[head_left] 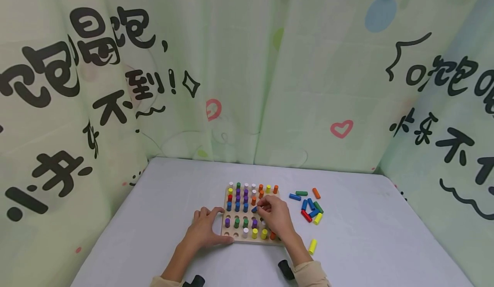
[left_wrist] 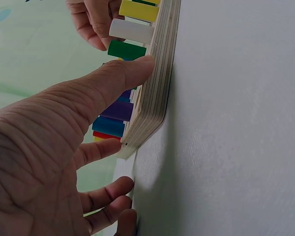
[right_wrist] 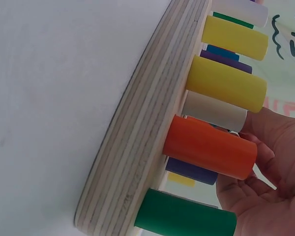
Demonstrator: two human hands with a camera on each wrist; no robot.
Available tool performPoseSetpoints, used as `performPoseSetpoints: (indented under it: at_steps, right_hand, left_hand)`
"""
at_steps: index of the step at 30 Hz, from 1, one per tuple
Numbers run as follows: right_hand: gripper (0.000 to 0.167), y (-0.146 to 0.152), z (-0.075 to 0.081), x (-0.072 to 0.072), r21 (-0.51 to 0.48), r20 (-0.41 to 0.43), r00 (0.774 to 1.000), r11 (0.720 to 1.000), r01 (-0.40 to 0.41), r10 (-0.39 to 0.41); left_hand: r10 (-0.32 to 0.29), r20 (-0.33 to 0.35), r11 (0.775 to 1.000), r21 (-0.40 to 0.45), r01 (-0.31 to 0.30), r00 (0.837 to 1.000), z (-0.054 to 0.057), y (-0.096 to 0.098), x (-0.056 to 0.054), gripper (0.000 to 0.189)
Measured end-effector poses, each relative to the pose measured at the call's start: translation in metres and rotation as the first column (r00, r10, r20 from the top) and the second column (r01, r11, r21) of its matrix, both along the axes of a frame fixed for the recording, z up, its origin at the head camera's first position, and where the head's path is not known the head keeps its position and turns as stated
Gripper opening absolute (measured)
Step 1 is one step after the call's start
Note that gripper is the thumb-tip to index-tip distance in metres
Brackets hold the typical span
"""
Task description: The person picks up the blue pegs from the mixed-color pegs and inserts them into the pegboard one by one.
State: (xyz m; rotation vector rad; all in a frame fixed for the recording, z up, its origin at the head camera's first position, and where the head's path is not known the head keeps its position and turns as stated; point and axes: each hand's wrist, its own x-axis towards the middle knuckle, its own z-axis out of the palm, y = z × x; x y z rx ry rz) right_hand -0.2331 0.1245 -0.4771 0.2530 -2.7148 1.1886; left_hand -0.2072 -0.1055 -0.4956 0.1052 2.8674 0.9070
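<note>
A wooden pegboard (head_left: 252, 242) bears rows of coloured pegs, several holes bare near its front left. My left hand (head_left: 206, 230) spans its near left corner: the straight thumb rests against the front edge and the index fingertip touches the left side, other fingers loose. Over the board's right part, my right hand (head_left: 275, 214) pinches a tilted blue peg (head_left: 254, 209) between thumb and fingers, at the end of the row of blue pegs. In the right wrist view, an orange peg (right_wrist: 211, 147) and other standing pegs partly cover that hand, and the held peg cannot be made out.
Loose pegs lie right of the board, among them a red peg (head_left: 306, 216), a green peg (head_left: 302, 193) and an orange peg (head_left: 316, 193). A separate yellow peg (head_left: 312, 247) lies nearer. The white table (head_left: 366, 235) meets a printed curtain (head_left: 301, 107) behind.
</note>
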Motion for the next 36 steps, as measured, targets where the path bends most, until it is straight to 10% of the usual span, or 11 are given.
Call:
performPoseSetpoints:
  at_steps: [36]
  right_hand:
    - [0.013,0.026,0.003,0.014,-0.063,-0.063,0.985,0.986,0.155,-0.159]
  left_hand:
    - [-0.002,-0.008,1.0,0.015,0.002,1.0,-0.004,0.001,0.0,0.086]
